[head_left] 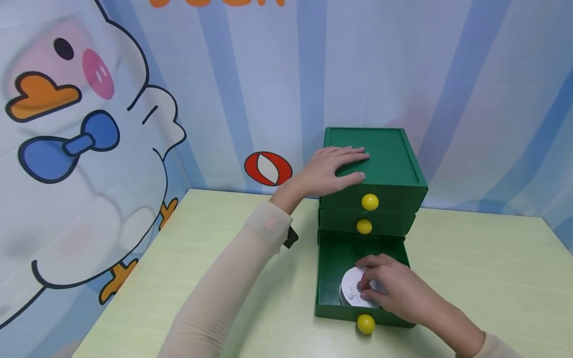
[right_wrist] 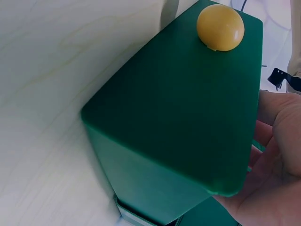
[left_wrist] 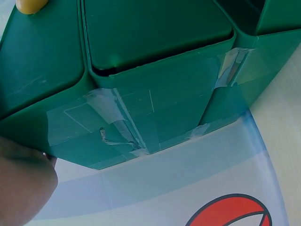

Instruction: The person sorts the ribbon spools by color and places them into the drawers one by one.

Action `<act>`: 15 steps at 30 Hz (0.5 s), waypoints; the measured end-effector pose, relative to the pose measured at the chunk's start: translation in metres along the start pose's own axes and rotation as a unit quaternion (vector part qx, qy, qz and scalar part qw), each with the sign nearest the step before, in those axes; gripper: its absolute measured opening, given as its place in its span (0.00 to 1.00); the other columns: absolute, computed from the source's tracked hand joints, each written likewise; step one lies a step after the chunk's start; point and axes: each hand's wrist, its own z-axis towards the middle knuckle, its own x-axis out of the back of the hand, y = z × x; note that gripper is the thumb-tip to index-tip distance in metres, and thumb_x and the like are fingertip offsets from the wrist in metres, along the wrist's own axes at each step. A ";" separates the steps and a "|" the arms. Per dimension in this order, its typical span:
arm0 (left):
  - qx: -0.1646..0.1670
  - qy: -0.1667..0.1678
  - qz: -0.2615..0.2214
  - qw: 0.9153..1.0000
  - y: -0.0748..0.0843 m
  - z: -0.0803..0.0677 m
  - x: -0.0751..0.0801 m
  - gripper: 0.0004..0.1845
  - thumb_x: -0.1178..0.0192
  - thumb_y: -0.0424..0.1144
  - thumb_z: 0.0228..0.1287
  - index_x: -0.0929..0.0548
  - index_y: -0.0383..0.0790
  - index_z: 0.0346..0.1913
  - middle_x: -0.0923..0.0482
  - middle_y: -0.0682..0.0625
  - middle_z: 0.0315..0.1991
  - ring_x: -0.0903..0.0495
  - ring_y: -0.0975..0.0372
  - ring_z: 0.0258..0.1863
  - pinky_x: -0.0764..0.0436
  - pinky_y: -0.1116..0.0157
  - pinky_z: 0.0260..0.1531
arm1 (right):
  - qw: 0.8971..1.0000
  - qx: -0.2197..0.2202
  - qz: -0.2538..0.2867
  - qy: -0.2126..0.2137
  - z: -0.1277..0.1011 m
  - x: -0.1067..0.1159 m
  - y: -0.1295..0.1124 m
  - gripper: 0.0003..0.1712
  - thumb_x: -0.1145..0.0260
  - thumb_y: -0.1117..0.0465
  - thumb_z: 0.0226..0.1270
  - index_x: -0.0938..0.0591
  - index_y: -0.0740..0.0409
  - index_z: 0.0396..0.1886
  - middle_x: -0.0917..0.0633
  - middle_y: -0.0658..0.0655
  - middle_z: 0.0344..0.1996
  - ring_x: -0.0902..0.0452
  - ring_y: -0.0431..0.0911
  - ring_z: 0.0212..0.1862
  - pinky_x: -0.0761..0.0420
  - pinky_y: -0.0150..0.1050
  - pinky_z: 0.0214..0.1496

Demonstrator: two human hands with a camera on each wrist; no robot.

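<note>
A green cabinet (head_left: 375, 161) of three stacked drawers stands on the table, each with a round yellow knob. On its top, toward the left edge, rests my left hand (head_left: 333, 171), fingers spread and straight. The bottom drawer (head_left: 329, 278) is pulled out, and in it lies a round white spool (head_left: 351, 288) with small print and a dark centre hole. My right hand (head_left: 394, 286) reaches over the drawer's right side and pinches the spool near its centre with curled fingers. The drawer front (right_wrist: 178, 113) hides the spool in the right wrist view.
The upper drawers are closed, with a top knob (head_left: 369, 202) and a middle knob (head_left: 364, 226). Clear tape (left_wrist: 113, 113) joins the units along the side. Behind the pale table (head_left: 215, 214) hangs a cartoon backdrop (head_left: 268, 99).
</note>
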 end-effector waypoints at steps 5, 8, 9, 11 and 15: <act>0.000 0.000 0.005 1.000 0.000 0.001 0.000 0.32 0.48 0.57 0.82 0.34 0.55 0.83 0.43 0.56 0.85 0.48 0.56 0.84 0.55 0.54 0.84 | 1.000 -0.006 0.004 -0.007 0.001 0.001 0.000 0.08 0.18 0.61 0.61 0.07 0.41 0.32 0.12 0.53 0.59 0.19 0.56 0.61 0.16 0.58 0.62; 0.001 -0.001 0.005 1.000 0.000 0.000 0.000 0.32 0.48 0.57 0.82 0.34 0.55 0.83 0.43 0.56 0.85 0.48 0.57 0.84 0.55 0.54 0.84 | 1.000 -0.006 0.012 -0.012 0.001 0.001 0.001 0.08 0.18 0.61 0.61 0.07 0.41 0.32 0.11 0.55 0.59 0.18 0.59 0.62 0.17 0.61 0.63; 0.001 -0.001 0.004 1.000 0.000 0.000 0.000 0.32 0.48 0.57 0.82 0.35 0.55 0.83 0.43 0.56 0.85 0.48 0.57 0.84 0.55 0.54 0.84 | 1.000 -0.004 0.014 -0.009 0.001 0.001 0.001 0.08 0.18 0.62 0.60 0.07 0.41 0.32 0.11 0.55 0.59 0.17 0.59 0.62 0.18 0.62 0.63; 0.002 -0.002 0.003 1.000 0.000 0.000 0.000 0.33 0.48 0.57 0.82 0.35 0.55 0.83 0.43 0.56 0.85 0.48 0.56 0.85 0.55 0.54 0.84 | 1.000 0.002 0.018 0.000 0.002 0.002 0.002 0.09 0.18 0.62 0.60 0.08 0.40 0.33 0.10 0.55 0.57 0.16 0.58 0.60 0.17 0.62 0.62; 0.002 -0.002 -0.001 1.000 0.001 -0.001 0.000 0.33 0.48 0.57 0.82 0.35 0.55 0.83 0.43 0.56 0.85 0.48 0.56 0.84 0.55 0.54 0.84 | 1.000 0.004 0.018 0.014 0.001 0.002 0.002 0.12 0.17 0.61 0.59 0.11 0.39 0.34 0.09 0.54 0.54 0.15 0.57 0.57 0.16 0.62 0.61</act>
